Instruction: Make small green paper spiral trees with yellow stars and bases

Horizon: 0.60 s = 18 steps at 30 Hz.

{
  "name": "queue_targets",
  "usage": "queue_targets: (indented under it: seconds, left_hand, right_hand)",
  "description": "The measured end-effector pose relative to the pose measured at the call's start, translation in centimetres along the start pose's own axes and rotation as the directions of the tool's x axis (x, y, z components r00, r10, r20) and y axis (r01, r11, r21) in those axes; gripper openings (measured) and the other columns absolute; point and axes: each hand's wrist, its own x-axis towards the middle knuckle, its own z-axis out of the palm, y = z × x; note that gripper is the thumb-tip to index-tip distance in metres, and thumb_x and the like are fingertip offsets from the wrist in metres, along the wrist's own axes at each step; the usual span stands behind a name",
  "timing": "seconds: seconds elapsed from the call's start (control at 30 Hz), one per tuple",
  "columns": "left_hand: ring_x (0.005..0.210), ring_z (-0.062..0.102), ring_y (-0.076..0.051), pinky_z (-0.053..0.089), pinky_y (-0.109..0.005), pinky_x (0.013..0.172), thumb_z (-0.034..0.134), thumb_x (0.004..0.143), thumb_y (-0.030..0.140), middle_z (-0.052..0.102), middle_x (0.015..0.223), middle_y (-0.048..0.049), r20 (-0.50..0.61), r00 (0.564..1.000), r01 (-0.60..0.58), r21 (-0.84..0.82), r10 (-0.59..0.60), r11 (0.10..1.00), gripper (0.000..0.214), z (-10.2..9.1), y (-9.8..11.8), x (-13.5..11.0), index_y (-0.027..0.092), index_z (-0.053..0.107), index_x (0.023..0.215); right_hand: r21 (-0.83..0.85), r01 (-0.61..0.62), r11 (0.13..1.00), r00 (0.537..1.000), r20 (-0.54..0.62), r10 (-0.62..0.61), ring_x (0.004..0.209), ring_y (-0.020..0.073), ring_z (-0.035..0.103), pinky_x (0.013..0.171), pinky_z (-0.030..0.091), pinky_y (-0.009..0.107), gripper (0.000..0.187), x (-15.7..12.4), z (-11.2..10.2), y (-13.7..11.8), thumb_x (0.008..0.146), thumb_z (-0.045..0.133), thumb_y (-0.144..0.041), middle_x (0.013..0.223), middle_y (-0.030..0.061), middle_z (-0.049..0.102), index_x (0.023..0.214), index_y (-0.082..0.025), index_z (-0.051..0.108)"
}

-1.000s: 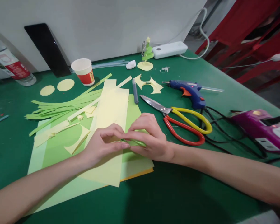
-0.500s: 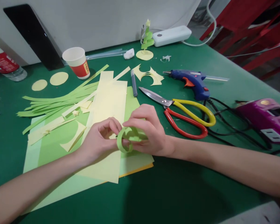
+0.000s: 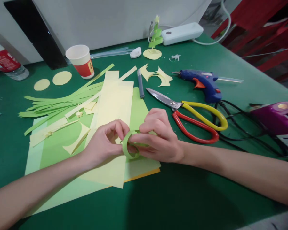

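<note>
Between my two hands, a light green paper strip (image 3: 126,149) is bent into a loop. My left hand (image 3: 108,140) pinches its left side between thumb and fingers. From the right, my right hand (image 3: 160,137) grips the strip, its index finger lying along the inside of the curl. Both hands are above yellow paper (image 3: 115,105), stacked over green sheets (image 3: 141,107). Several cut green strips (image 3: 69,100) lie fanned to the left, with small yellow paper stars (image 3: 79,114) and offcuts near them. The far end of the held strip is hidden by my right fingers.
Scissors (image 3: 175,104) with red and yellow handles and a blue glue gun (image 3: 204,81) lie right. A grey marker (image 3: 140,84), paper cup (image 3: 81,62), yellow discs (image 3: 62,78), bottle (image 3: 8,62) and small paper tree (image 3: 155,40) stand or lie farther back. A purple device (image 3: 276,123) sits right.
My right index finger has moved into the loop and the right fingers have curled closer around the strip. My left hand keeps its pinch. The whole view has shifted slightly.
</note>
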Motion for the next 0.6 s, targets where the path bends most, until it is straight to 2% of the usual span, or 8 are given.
queue_targets:
  seconds: [0.27,0.47,0.6]
  left_hand:
    - [0.067,0.050,-0.009,0.039,-0.022,0.059,0.069,0.054,-0.001,0.053,0.071,0.0048,0.035,0.996,0.074,0.089,-0.077,0.993,0.030,0.18,0.51,0.07,0.015,0.045,0.056]
    - [0.065,0.048,-0.008,0.038,-0.022,0.060,0.069,0.055,0.000,0.052,0.069,0.0058,0.035,0.996,0.072,0.132,-0.078,0.989,0.029,0.39,0.66,0.01,0.015,0.044,0.056]
    - [0.066,0.049,-0.009,0.038,-0.022,0.060,0.071,0.056,0.004,0.053,0.067,0.0049,0.043,0.997,0.059,0.133,-0.066,0.989,0.026,0.24,0.79,0.22,0.016,0.047,0.056]
  right_hand:
    - [-0.033,0.122,0.992,0.992,0.007,-0.122,0.071,0.0119,0.044,0.065,0.039,0.031,0.006,-0.12,-0.07,-0.02,0.078,0.059,-0.012,0.071,-0.0010,0.056,0.077,-0.018,0.061]
    - [-0.072,0.146,0.987,0.989,0.019,-0.145,0.071,0.0115,0.044,0.068,0.040,0.031,0.009,-0.06,-0.20,-0.12,0.080,0.057,-0.011,0.070,-0.0015,0.059,0.076,-0.017,0.062]
    - [-0.046,0.104,0.993,0.994,0.050,-0.102,0.070,0.0114,0.044,0.068,0.041,0.032,0.006,-0.05,-0.41,-0.18,0.079,0.058,-0.011,0.069,-0.0010,0.060,0.076,-0.015,0.061]
